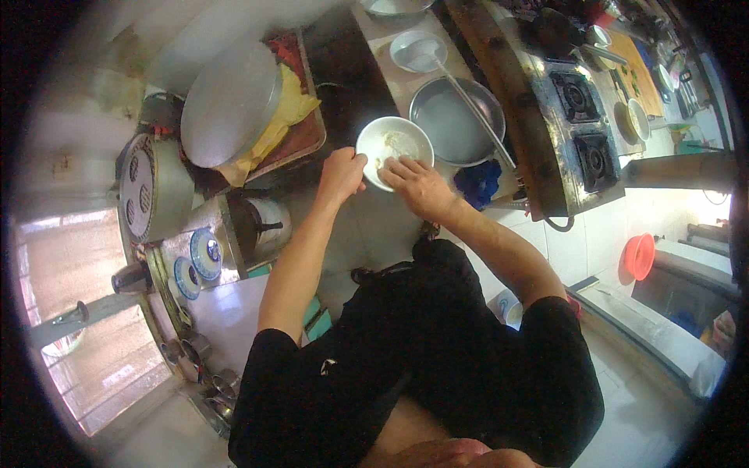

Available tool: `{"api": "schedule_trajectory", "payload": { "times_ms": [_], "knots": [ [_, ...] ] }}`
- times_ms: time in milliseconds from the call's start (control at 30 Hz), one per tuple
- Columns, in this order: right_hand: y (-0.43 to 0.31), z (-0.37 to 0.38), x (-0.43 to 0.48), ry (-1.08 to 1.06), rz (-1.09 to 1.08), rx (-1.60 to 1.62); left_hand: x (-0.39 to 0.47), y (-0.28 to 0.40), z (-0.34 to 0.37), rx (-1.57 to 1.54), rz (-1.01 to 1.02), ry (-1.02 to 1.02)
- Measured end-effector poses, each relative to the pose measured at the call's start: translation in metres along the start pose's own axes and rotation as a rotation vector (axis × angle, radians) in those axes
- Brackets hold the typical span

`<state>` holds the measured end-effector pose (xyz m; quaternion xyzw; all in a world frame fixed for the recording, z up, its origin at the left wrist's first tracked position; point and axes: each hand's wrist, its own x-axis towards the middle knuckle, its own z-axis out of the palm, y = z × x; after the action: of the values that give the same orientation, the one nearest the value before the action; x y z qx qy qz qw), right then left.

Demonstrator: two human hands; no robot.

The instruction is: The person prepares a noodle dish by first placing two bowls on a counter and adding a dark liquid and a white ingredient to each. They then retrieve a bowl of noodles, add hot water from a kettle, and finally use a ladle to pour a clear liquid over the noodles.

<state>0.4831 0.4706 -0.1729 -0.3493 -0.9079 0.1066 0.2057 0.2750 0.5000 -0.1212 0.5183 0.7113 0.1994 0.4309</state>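
Note:
A white bowl (pixel 379 133) is in front of me, with a little pale, pasty matter (pixel 400 142) on its inside. My left hand (pixel 342 173) grips the bowl's left rim, the thumb over the edge. The fingers of my right hand (pixel 419 186) reach over the near right rim into the bowl. Its fingertips are at the pale matter, and I cannot see whether they pinch any of it. Just beyond, to the right, sits a wide metal basin (pixel 450 126) of cloudy liquid. A long-handled ladle (pixel 468 100) lies across it, its head in a smaller metal bowl (pixel 404 55).
On the right is a gas stove (pixel 576 131) with black burners. A dark blue cloth (pixel 481 184) lies by the basin. To the left, a large metal lid or pan (pixel 231 105) leans over yellow cloth (pixel 292 102) on a reddish tray (pixel 313 126). Blue-patterned dishes (pixel 205 254) stand at lower left.

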Motion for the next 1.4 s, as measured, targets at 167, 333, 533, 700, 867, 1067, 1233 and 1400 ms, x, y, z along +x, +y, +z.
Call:
{"api": "schedule_trajectory", "payload": {
  "times_ms": [167,333,533,700,867,1067,1233,1400],
  "knots": [
    [0.061,-0.005,-0.008,0.068,0.179,0.201,0.041,0.071,0.038,0.091,0.029,-0.054],
    [0.102,0.019,-0.015,0.32,0.347,0.644,0.063,0.102,0.074,0.196,0.172,-0.068],
    [0.115,0.011,-0.014,0.487,0.595,1.12,0.062,0.145,0.108,0.558,0.359,0.033],
    [0.111,-0.005,0.0,0.404,0.704,1.046,0.078,0.141,0.113,0.248,0.336,-0.08],
    [0.115,-0.026,0.011,0.534,0.44,0.738,0.091,0.13,0.105,-0.282,0.316,-0.227],
    [0.1,-0.073,-0.001,0.334,0.53,0.598,0.111,0.094,0.087,-0.763,0.02,-0.544],
    [0.07,-0.072,-0.024,0.46,0.716,0.351,0.098,0.078,0.112,-0.712,-0.019,-0.88],
    [0.019,-0.084,-0.086,0.582,0.925,0.16,0.072,0.085,0.158,-0.568,-0.072,-1.179]
  ]
}}
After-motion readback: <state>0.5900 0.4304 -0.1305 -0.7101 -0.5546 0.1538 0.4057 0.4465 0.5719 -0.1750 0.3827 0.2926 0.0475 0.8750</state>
